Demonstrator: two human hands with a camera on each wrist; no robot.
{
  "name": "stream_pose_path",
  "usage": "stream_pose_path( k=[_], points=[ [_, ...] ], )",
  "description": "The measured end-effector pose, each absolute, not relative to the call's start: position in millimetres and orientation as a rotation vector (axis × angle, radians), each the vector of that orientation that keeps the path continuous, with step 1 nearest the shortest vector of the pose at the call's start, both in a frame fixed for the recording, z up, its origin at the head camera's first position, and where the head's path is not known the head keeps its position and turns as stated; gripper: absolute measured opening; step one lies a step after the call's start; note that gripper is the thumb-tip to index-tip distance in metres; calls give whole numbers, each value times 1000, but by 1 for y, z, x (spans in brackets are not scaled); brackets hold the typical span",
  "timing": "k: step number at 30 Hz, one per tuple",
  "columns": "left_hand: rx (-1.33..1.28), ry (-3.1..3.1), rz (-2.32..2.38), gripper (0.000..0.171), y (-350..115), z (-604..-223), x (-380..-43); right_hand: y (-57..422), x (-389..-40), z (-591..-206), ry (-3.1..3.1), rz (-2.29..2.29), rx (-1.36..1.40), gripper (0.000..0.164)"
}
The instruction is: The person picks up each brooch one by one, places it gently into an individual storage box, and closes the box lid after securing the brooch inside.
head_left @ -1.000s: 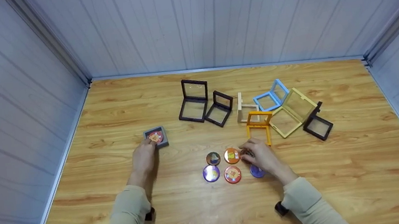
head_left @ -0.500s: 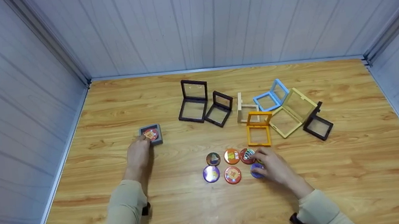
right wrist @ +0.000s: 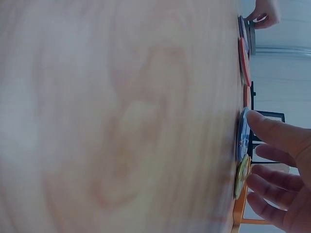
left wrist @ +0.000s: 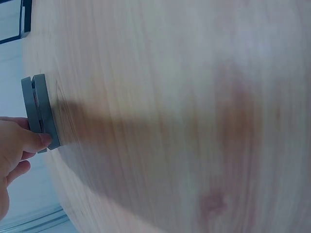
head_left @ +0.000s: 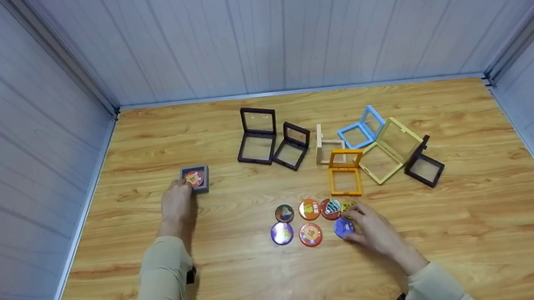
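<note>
The tabletop (head_left: 243,285) looks like yellow-brown wood with wavy lines. Seven round badges lie near each other in two rows. The far row has a brown badge (head_left: 284,213), an orange badge (head_left: 309,209), a dark red badge (head_left: 331,209) and a yellow badge (head_left: 348,205), partly hidden. The near row has a purple badge (head_left: 282,233), a red badge (head_left: 311,235) and a blue badge (head_left: 344,228).

Farther back sit seven open frames: a big black frame (head_left: 259,134), a small black frame (head_left: 291,140), a cream frame (head_left: 320,147), a blue frame (head_left: 366,130), an orange frame (head_left: 345,165), a light yellow frame (head_left: 382,146) and, at the right end, another black frame (head_left: 416,156). Over at the left is a gray frame (head_left: 204,180); I can't tell if it touches the wood.
</note>
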State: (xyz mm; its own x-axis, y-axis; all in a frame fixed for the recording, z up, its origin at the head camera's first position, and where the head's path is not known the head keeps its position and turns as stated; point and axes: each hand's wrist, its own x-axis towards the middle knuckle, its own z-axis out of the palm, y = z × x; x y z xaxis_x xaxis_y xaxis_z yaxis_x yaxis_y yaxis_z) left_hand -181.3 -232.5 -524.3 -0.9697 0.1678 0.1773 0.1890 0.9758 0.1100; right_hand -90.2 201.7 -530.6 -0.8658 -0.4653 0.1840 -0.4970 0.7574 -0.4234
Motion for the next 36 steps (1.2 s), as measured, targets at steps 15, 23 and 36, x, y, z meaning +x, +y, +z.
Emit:
stream_pose_path(
  k=[15, 23, 36],
  points=[
    [-162, -2983, -228, 17, -248, -522, -185, 197, -89, -530, -2925, 565, 840, 53],
    [-136, -2975, -214, 17, -257, -522, -185, 194, -90, -526, -2969, 532, 869, 52],
    [-243, -3028, -109, 18, -261, -510, -189, 194, -90, -530, -2919, 518, 913, 46]
  ],
)
